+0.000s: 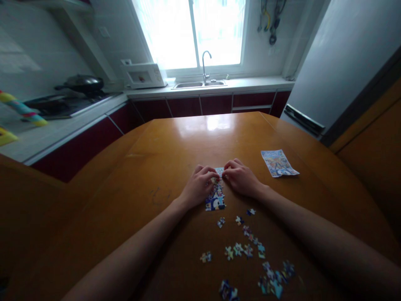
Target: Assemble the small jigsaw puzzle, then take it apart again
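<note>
A partly joined jigsaw puzzle [216, 204] lies flat on the wooden table in front of me, a narrow strip with a blue cartoon figure at its near end. My left hand [200, 184] is closed at the strip's left side, its bent fingers reaching over the upper part and covering some of it. On the opposite edge, near the far end, my right hand [239, 177] has its fingers curled in and pressed against the puzzle. Whether a single loose piece sits under the fingertips is hidden. Loose puzzle pieces [238, 249] are scattered nearer to me, between my forearms.
A creased picture sheet [278, 163] lies to the right on the table [163, 154]. More pieces [275, 279] form a cluster at the near right. Beyond the table are a counter with a sink [200, 84], a microwave [144, 76], a stove with a pan [83, 83] and a fridge [341, 62].
</note>
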A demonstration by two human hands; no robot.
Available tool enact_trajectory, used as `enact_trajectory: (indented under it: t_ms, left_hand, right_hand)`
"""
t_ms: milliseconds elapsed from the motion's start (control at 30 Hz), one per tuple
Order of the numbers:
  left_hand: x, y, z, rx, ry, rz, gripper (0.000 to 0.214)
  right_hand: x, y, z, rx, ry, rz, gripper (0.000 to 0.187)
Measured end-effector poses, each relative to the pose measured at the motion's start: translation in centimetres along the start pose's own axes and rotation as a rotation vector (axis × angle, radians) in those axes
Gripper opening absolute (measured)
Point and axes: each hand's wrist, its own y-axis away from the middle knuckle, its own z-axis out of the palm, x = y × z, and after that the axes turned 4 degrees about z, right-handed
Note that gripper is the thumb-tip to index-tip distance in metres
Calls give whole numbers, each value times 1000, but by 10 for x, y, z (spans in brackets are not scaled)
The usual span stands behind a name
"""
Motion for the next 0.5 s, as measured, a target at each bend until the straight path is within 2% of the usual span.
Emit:
enact_trajectory:
  t_ms: [133,300,500]
  left_hand:
    - [0,2,1,-1,-75,-15,35]
    - [-1,3,1,-26,-92,-27,33]
    - [0,3,1,-37,-90,-35,34]
  right_hand:
    - [5,-1,4,44,-63,43,20]
    - [11,-2,5,189,-111,127,23]
    - [11,0,6,117,-82,83,18]
